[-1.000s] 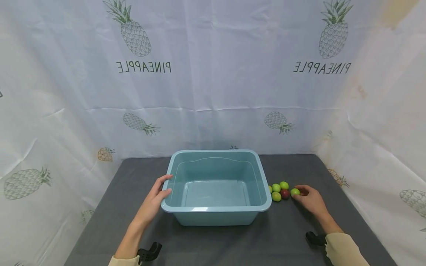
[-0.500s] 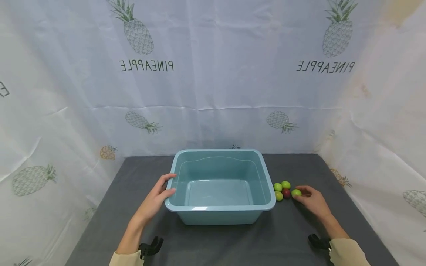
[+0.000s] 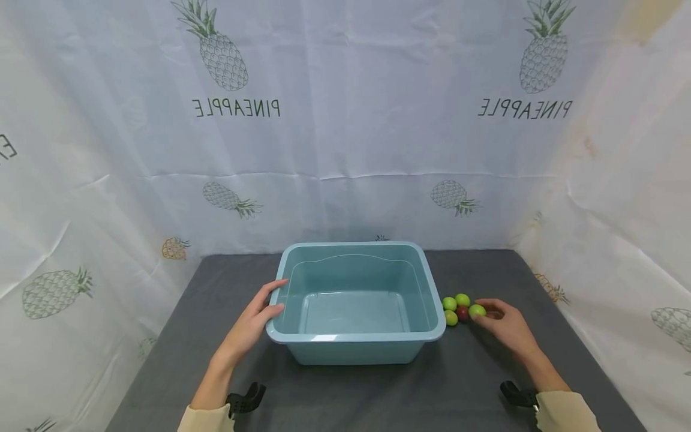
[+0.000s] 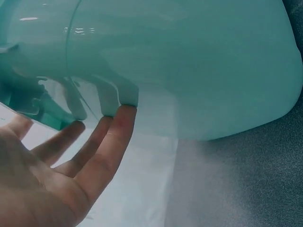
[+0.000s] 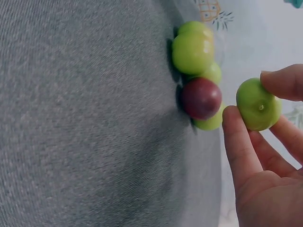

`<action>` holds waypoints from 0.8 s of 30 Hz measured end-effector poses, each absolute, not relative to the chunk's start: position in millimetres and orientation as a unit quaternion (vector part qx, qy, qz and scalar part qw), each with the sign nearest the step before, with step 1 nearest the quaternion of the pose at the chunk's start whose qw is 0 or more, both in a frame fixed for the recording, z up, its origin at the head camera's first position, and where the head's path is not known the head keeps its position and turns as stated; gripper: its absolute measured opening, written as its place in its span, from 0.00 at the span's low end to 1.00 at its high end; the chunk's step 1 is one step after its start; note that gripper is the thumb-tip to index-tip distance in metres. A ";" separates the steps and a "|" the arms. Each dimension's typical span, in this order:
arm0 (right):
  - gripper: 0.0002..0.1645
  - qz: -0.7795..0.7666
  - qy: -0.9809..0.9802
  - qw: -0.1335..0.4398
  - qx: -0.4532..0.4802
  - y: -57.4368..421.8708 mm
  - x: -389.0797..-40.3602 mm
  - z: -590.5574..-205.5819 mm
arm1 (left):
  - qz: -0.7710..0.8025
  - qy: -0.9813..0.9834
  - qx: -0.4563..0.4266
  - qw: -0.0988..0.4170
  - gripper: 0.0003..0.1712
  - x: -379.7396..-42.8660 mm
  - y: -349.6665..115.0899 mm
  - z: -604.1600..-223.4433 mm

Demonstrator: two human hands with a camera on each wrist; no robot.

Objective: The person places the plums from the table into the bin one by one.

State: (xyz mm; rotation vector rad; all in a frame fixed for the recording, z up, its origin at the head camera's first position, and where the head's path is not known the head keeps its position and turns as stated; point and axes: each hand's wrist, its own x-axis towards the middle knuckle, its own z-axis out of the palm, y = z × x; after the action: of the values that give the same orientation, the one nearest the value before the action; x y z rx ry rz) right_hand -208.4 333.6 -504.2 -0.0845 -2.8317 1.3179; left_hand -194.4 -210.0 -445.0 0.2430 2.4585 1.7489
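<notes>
A light blue plastic basin stands upright on the dark tabletop. My left hand holds its left rim, with thumb and index finger over the edge. Several fingertips press the outer wall in the left wrist view. To the basin's right, my right hand pinches a green plum between thumb and fingers. Beside that plum lie a dark red plum and several green plums in a tight cluster; the basin hides part of the cluster in the head view.
White cloth with pineapple prints hangs behind and along both sides of the dark table. The basin's inner floor shows bare. A black wrist strap sits on the right arm.
The basin and left hand have shifted slightly right, covering the leftmost green plum in the head view. The pinched green plum has moved a little up and left, nearer the red one.
</notes>
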 end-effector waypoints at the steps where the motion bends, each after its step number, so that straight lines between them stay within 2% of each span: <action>1: 0.35 0.422 -0.906 0.010 -0.025 333.0 -208.0 -502.5 | 0.577 0.811 0.080 0.055 0.29 -194.8 -209.5 -445.6; 12: 0.33 0.443 -0.895 0.037 0.011 324.4 -204.1 -486.0 | 0.574 0.814 0.089 0.030 0.28 -194.9 -211.1 -444.2; 24: 0.31 0.477 -0.878 0.039 0.028 309.4 -196.4 -462.5 | 0.577 0.809 0.096 0.045 0.31 -194.5 -213.4 -444.8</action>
State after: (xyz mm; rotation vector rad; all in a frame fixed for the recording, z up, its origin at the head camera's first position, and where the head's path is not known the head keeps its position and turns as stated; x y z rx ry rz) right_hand -196.4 309.4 -462.5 0.0858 -2.6904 1.4622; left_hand -194.5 -213.4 -444.8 0.2945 2.4724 1.7637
